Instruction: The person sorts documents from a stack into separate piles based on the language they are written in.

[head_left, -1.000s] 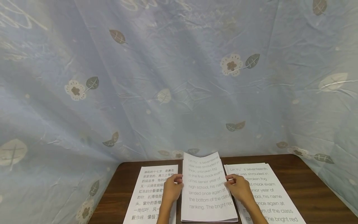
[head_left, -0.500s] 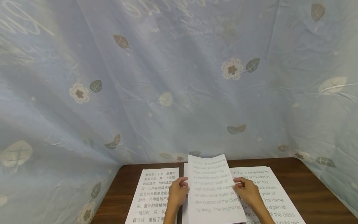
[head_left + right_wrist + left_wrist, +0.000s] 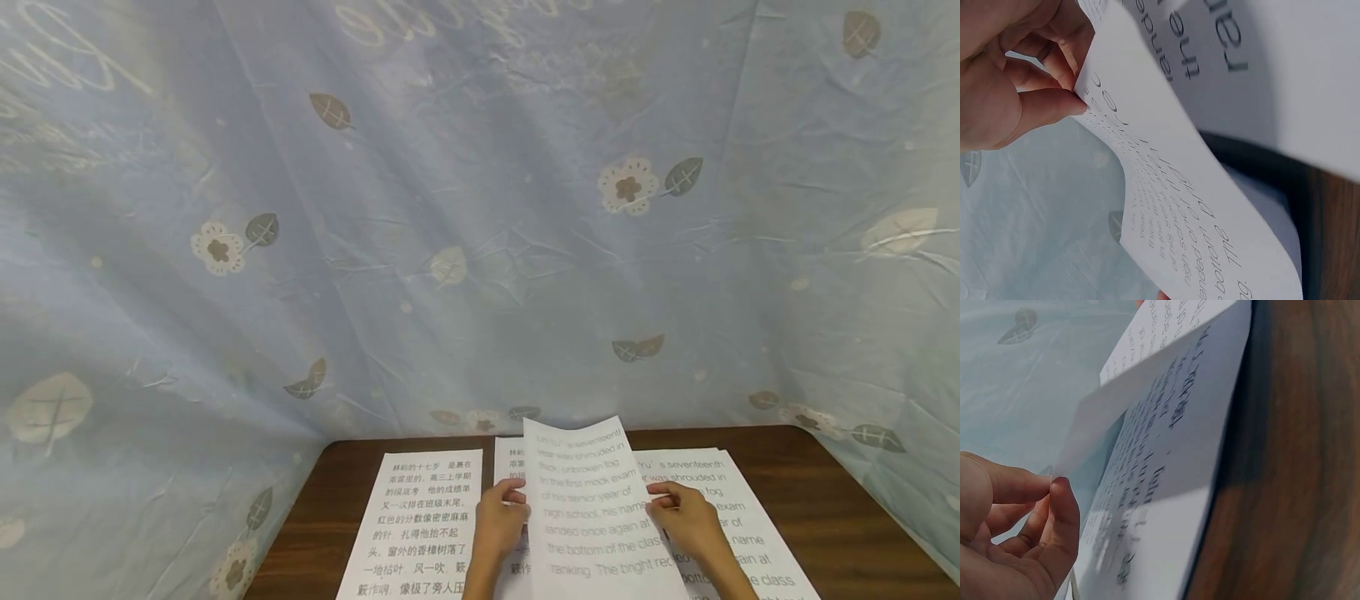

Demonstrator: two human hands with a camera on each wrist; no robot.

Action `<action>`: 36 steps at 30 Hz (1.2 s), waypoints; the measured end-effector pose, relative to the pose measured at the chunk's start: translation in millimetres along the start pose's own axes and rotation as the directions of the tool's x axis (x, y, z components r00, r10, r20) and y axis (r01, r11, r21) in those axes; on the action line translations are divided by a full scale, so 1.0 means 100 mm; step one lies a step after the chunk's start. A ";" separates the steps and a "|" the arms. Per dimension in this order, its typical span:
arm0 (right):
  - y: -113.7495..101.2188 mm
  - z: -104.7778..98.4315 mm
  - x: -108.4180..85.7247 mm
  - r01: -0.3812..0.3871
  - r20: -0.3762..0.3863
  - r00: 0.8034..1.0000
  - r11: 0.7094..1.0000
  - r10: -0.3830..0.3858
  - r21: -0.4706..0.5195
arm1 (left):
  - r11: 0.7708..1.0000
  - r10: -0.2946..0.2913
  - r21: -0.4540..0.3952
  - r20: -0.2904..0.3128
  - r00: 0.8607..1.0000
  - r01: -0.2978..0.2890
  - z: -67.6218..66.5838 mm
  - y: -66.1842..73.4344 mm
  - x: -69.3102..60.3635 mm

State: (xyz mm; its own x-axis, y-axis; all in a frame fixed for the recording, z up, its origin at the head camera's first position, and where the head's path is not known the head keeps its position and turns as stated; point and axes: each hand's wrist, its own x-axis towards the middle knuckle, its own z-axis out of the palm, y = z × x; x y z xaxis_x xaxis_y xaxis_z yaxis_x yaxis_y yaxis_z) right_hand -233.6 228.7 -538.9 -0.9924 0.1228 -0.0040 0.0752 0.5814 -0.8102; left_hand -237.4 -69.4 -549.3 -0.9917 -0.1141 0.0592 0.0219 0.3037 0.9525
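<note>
A white sheet of paper [image 3: 585,508] printed with English text is held up by its two long sides, its top edge sagging in the middle. My left hand [image 3: 501,523] pinches the left side; the left wrist view shows thumb and finger meeting on the edge of the sheet [image 3: 1100,409]. On the opposite side my right hand [image 3: 686,518] pinches the edge, and in the right wrist view the sheet [image 3: 1147,150] bends away from the thumb. Beneath it, partly covered, lies a middle paper stack [image 3: 510,454] with Chinese text.
To the left lies paper with Chinese text [image 3: 420,521]. A stack with English text [image 3: 761,542] lies to the right, partly behind my right hand. All rest on a dark wooden table [image 3: 847,517]. A patterned blue cloth [image 3: 480,208] hangs behind it.
Both hands have lifted the English sheet off the middle stack and carried it to the right. Chinese text on the middle stack has come into view, and the sheet now overlaps the right stack.
</note>
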 end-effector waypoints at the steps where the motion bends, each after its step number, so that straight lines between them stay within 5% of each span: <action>1: 0.02 -0.01 0.00 -0.002 0.001 1.000 1.000 0.002 -0.003 | 1.000 0.005 0.003 0.000 1.000 -0.005 0.02 0.00 -0.01; 10: 0.19 -0.16 0.01 0.007 -0.003 1.000 0.997 -0.007 -0.072 | 0.999 0.008 0.047 -0.014 1.000 -0.007 0.19 -0.01 -0.04; 18: 0.28 -0.30 0.00 -0.012 0.010 1.000 0.997 0.013 -0.081 | 0.999 0.010 -0.040 0.001 1.000 -0.010 0.31 0.04 -0.08; 36: 0.43 -0.55 -0.05 0.005 0.001 1.000 0.983 -0.004 -0.182 | 0.999 -0.020 -0.032 0.035 0.999 0.021 0.61 0.06 -0.11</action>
State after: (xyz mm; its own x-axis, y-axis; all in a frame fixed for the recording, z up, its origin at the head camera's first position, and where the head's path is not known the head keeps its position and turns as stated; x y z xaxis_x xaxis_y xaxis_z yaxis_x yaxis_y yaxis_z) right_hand -220.4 297.2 -541.9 -0.9928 0.1196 -0.0008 0.0871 0.7184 -0.6901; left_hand -233.8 -8.4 -562.7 -0.9957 -0.0872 0.0299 0.0052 0.2706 0.9627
